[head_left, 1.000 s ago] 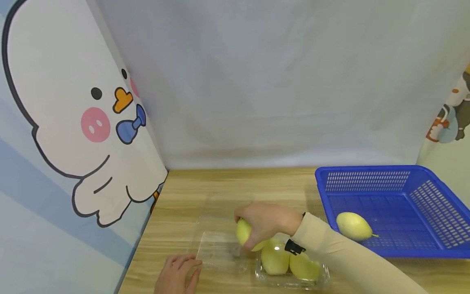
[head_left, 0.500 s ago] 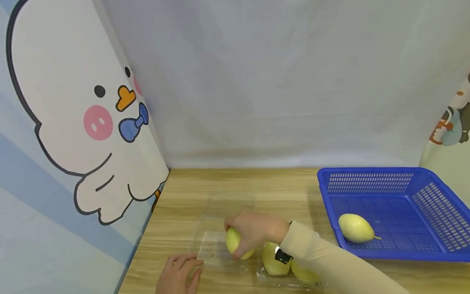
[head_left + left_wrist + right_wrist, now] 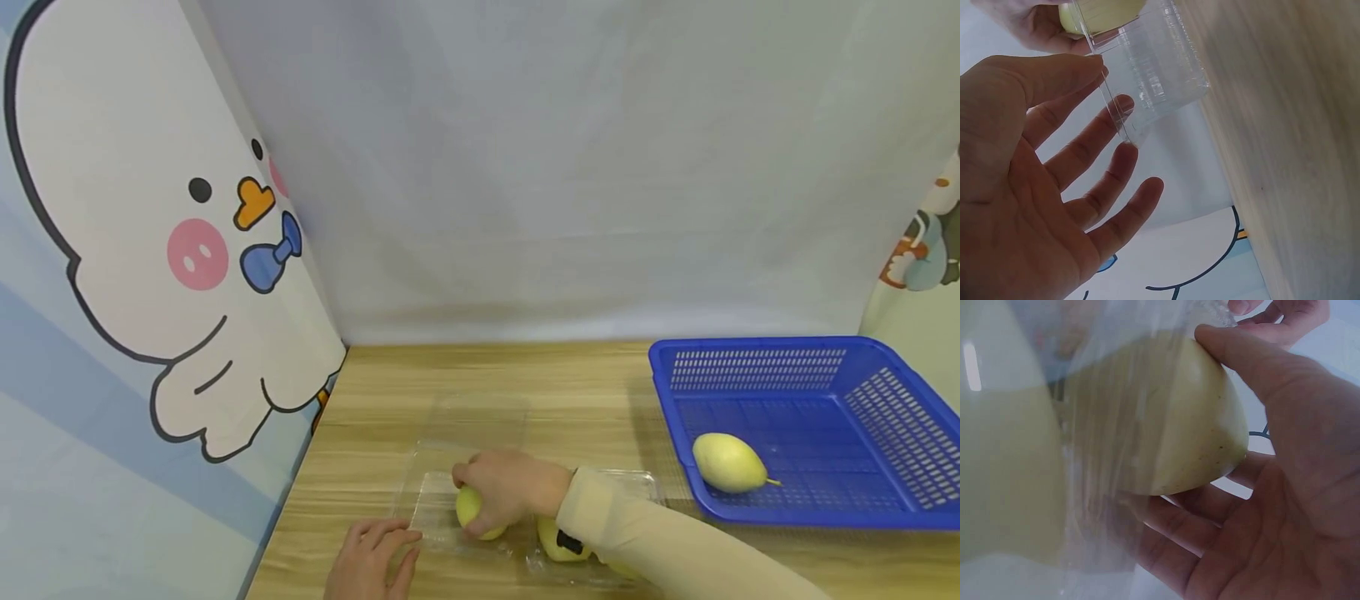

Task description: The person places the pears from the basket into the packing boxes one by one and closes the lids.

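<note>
My right hand (image 3: 513, 483) holds a pale yellow pear (image 3: 469, 508) low over the left clear plastic container (image 3: 429, 500), fingers and thumb around it. The right wrist view shows this pear (image 3: 1204, 419) partly behind clear plastic. At the container's near left corner my left hand (image 3: 371, 560) holds the rim. In the left wrist view its thumb and fingertips (image 3: 1124, 153) meet the thin rim, the fingers spread. The container's clear lid (image 3: 480, 417) lies folded back behind it. To the right, a second clear container (image 3: 637, 477) holds pears (image 3: 553, 543), partly hidden by the right sleeve.
A blue plastic basket (image 3: 780, 517) stands at the right with one pear (image 3: 727, 463) in its left part. The wood-patterned table (image 3: 570, 392) ends at a grey cloth (image 3: 570, 183) behind and a cartoon-printed cloth (image 3: 120, 250) at the left.
My right hand has moved left and slightly down with its pear, from the gap between the containers to inside the left container's outline. The left hand stays at the corner.
</note>
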Demonstrator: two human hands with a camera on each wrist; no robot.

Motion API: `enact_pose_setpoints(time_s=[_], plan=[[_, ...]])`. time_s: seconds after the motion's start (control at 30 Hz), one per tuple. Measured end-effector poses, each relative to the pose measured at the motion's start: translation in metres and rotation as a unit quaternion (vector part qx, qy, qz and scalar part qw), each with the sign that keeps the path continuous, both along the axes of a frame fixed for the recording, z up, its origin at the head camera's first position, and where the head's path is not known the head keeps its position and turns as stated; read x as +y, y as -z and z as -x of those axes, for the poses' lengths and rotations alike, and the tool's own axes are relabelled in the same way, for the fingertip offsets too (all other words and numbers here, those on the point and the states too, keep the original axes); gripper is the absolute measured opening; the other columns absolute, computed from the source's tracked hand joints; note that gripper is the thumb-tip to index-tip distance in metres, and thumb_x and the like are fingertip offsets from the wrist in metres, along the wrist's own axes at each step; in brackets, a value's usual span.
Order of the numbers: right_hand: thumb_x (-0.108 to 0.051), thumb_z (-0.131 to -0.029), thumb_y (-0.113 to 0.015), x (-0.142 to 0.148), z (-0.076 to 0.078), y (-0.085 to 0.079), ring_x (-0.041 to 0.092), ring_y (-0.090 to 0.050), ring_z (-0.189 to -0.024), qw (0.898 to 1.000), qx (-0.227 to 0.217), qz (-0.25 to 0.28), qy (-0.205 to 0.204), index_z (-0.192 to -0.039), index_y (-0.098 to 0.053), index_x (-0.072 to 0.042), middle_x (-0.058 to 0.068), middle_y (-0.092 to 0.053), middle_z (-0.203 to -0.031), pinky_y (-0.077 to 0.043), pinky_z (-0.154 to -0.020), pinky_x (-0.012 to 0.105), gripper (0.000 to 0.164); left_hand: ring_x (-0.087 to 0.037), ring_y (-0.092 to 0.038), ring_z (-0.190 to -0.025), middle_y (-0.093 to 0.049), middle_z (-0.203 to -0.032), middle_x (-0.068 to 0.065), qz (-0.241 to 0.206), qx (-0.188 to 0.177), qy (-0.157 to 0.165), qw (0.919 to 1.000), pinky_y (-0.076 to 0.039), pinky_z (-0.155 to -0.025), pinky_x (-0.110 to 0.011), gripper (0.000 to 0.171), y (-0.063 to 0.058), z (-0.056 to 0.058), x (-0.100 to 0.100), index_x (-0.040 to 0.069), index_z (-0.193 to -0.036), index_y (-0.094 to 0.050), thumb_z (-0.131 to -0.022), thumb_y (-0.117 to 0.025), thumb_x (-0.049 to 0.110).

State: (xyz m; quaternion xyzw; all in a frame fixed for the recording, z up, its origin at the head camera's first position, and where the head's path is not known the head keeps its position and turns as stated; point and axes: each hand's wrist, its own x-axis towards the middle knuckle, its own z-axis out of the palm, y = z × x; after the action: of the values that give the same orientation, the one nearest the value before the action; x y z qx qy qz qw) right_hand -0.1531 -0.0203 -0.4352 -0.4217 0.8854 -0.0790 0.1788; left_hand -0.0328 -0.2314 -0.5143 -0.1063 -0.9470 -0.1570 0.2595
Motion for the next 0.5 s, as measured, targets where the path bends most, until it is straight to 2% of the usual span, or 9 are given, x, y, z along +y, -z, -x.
enact_pose_setpoints(time_s=[0.17,0.5], plan=[[-0.052,-0.076,-0.078,0.001,0.0011,0.0068,0.002,-0.057,-0.082,1.0,0.008,0.003,-0.005,-0.123,-0.064,-0.019,-0.007,-0.068,-0.101,-0.047,-0.067,0.017,0.058,-0.013,-0.06,-0.091,-0.072,-0.096,0.01,0.001,-0.007,-0.002,1.0,-0.056,-0.072,-0.032,0.027,-0.0002,0.0,0.001,0.03,-0.087,-0.075,-0.067,-0.09,0.021],[-0.051,-0.077,-0.077,0.0014,0.0022,0.009,0.003,-0.058,-0.082,1.0,0.011,0.006,-0.012,-0.124,-0.064,-0.019,-0.006,-0.068,-0.102,-0.048,-0.067,0.017,0.059,-0.013,-0.06,-0.091,-0.072,-0.095,0.009,-0.004,-0.009,0.003,0.9999,-0.056,-0.074,-0.033,0.027,0.0002,0.0003,-0.0003,0.03,-0.088,-0.076,-0.067,-0.09,0.02]])
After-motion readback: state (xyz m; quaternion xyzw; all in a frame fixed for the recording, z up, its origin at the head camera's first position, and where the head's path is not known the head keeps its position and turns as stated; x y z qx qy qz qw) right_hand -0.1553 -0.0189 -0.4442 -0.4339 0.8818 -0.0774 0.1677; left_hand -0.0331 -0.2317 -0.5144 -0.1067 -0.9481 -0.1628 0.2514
